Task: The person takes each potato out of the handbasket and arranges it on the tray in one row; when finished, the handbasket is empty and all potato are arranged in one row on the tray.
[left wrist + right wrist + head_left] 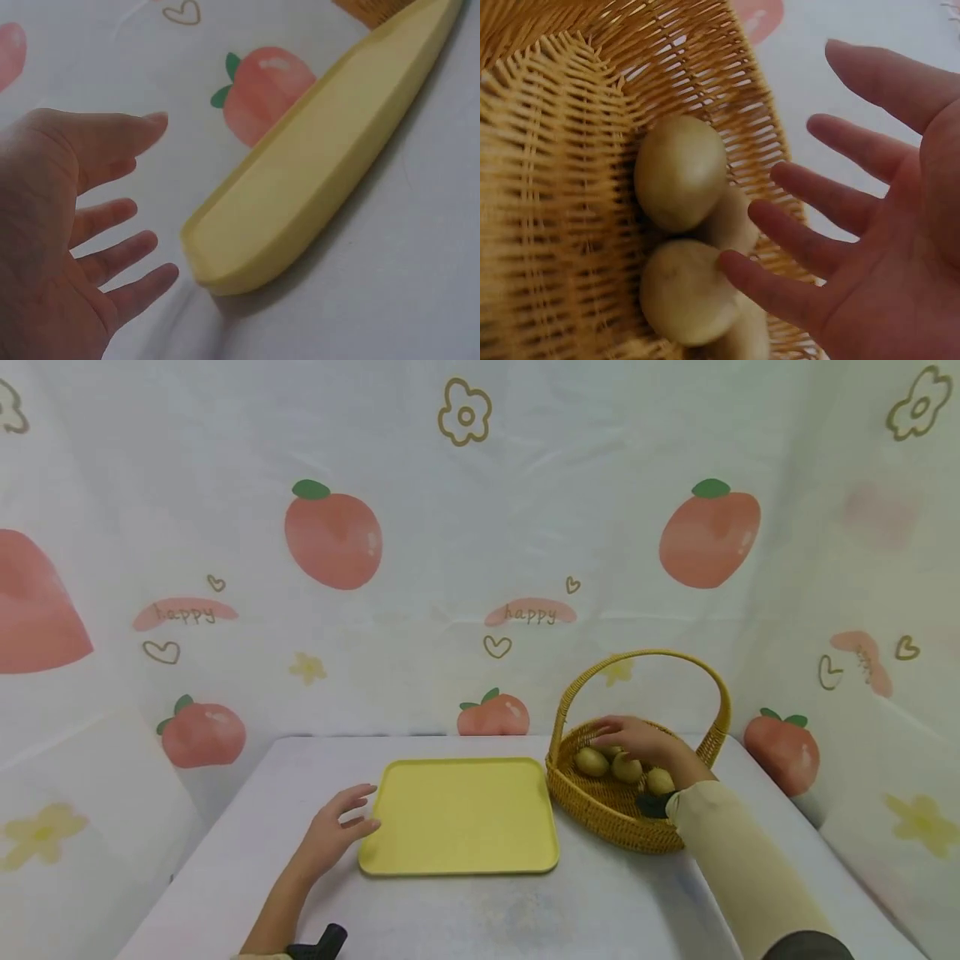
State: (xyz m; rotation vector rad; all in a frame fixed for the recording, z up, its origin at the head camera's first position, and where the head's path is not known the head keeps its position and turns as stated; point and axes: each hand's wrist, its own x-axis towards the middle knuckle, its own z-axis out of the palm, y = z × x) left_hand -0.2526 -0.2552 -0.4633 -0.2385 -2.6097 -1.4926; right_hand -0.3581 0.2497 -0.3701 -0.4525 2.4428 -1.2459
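Observation:
A woven basket [600, 810] with a tall hoop handle stands at the right of the table and holds several yellowish potatoes [592, 762]. My right hand [633, 739] hovers inside it, fingers spread and straight. In the right wrist view one fingertip [731, 266] touches a potato [682, 296], and another potato [679, 169] lies beside it. An empty yellow tray [461, 814] lies in the middle of the table. My left hand [337, 827] rests open on the cloth just left of the tray, fingers relaxed. In the left wrist view the left hand [82, 225] stays clear of the tray corner [225, 262].
The table [600, 902] is covered with a white cloth. A white backdrop printed with peaches and flowers closes in the back and both sides. The basket stands right against the tray's right edge. A black wrist strap [322, 939] shows at the bottom.

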